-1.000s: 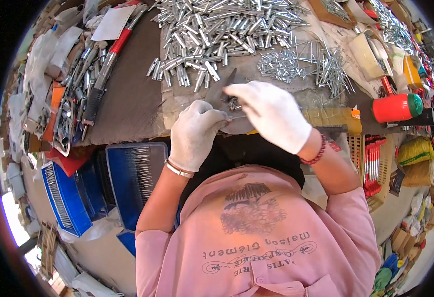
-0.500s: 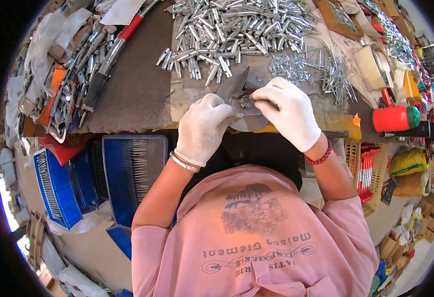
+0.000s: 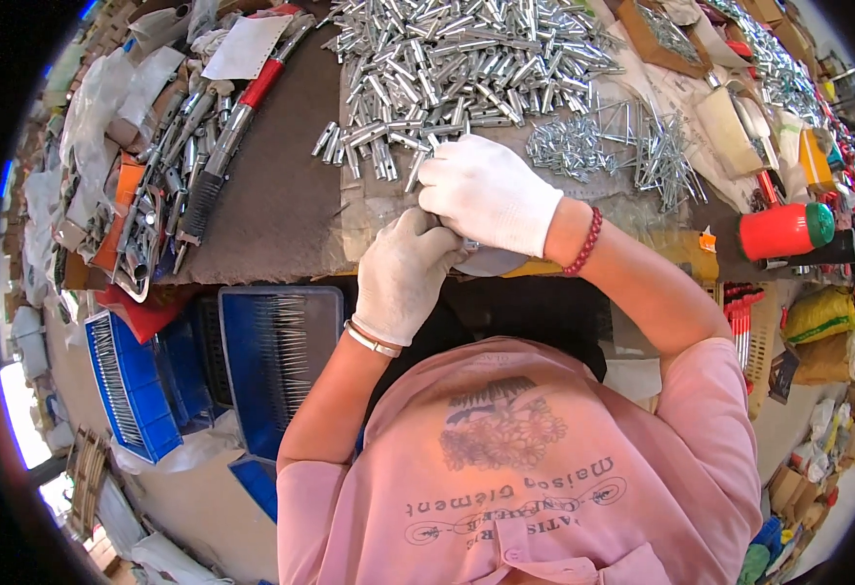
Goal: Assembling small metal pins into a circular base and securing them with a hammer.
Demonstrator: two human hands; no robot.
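My left hand (image 3: 403,278), in a white glove, is closed over the front edge of the bench. A small silvery end (image 3: 469,246) shows by its fingers; its kind is unclear. My right hand (image 3: 491,193), also gloved, reaches across above the left, its fingers curled down and their tips hidden. Just beyond those fingers lies the near edge of a heap of short metal tubes (image 3: 466,73). One tube (image 3: 415,174) lies right beside the right fingers. Under my hands part of a round grey metal plate (image 3: 494,261) shows; the rest is covered.
Thin metal pins (image 3: 666,161) and a pile of small metal pieces (image 3: 569,146) lie right of the tubes. Long tools with a red-and-black rod (image 3: 222,146) crowd the left. Blue bins (image 3: 237,390) stand below the bench edge. A red-and-green container (image 3: 783,231) lies at the right.
My right hand has moved left and away from me, from the metal plate to the tube heap, now crossing above the left hand. The left hand stays nearly in place. The whole view has shifted slightly.
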